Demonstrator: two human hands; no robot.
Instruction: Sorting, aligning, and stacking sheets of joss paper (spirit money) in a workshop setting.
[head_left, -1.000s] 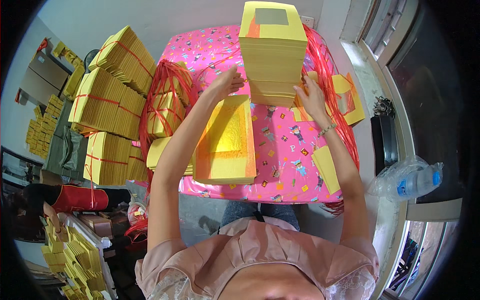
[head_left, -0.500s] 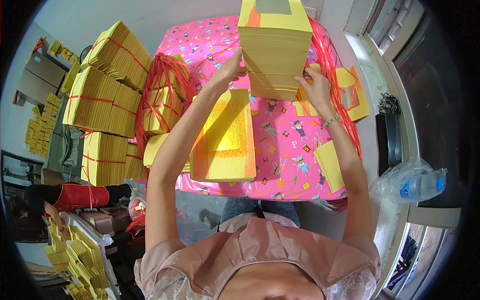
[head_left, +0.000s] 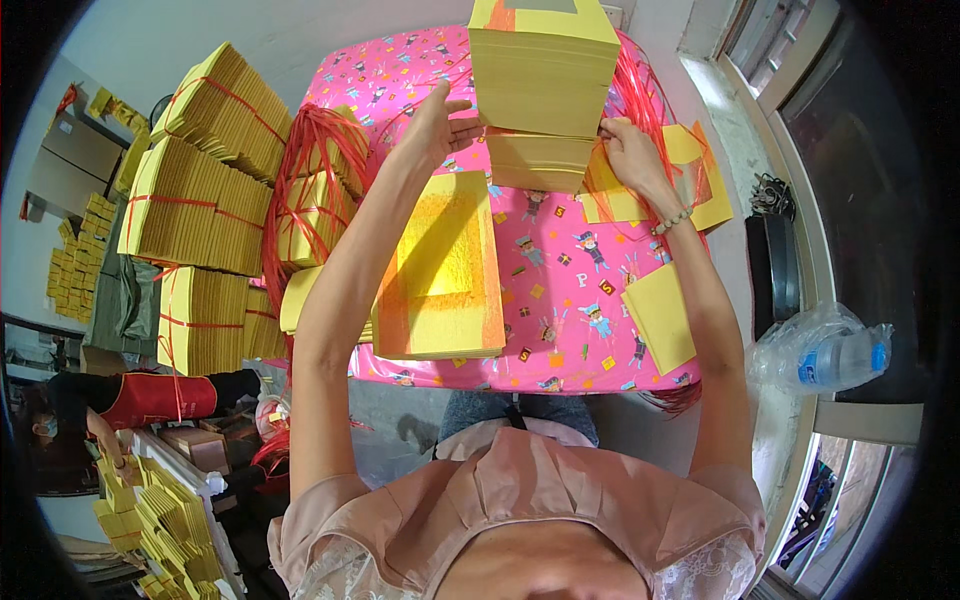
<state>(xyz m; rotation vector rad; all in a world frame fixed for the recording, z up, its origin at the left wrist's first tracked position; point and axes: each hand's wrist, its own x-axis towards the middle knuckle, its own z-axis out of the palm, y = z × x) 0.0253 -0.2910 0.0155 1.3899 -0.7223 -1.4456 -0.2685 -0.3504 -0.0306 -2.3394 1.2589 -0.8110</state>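
Note:
A tall block of yellow paper sheets [head_left: 545, 85] stands at the far middle of the table, its upper part slightly offset over a lower part [head_left: 535, 162]. My left hand [head_left: 442, 125] is at the block's left side, fingers stretched out and apart, tips near the seam. My right hand [head_left: 632, 155] is at the right side, fingers bent together at the edge by the seam; whatever they pinch is hidden. Nearer me lies a lower stack of yellow sheets [head_left: 440, 300] with a shiny gold centre and orange borders. Red plastic strings [head_left: 640, 85] hang behind my right hand.
Tied yellow bundles [head_left: 195, 205] are piled at the left beside more red strings [head_left: 315, 150]. Loose yellow sheets [head_left: 662, 315] lie right on the pink patterned tablecloth [head_left: 560, 260]. A plastic bottle [head_left: 840, 365] rests on the sill. Another person [head_left: 160, 395] handles yellow bundles at lower left.
My left hand has come away a little from the block's side, its fingers spreading. The block's upper part now sits offset from the lower part. My right hand has shifted slightly up along the edge.

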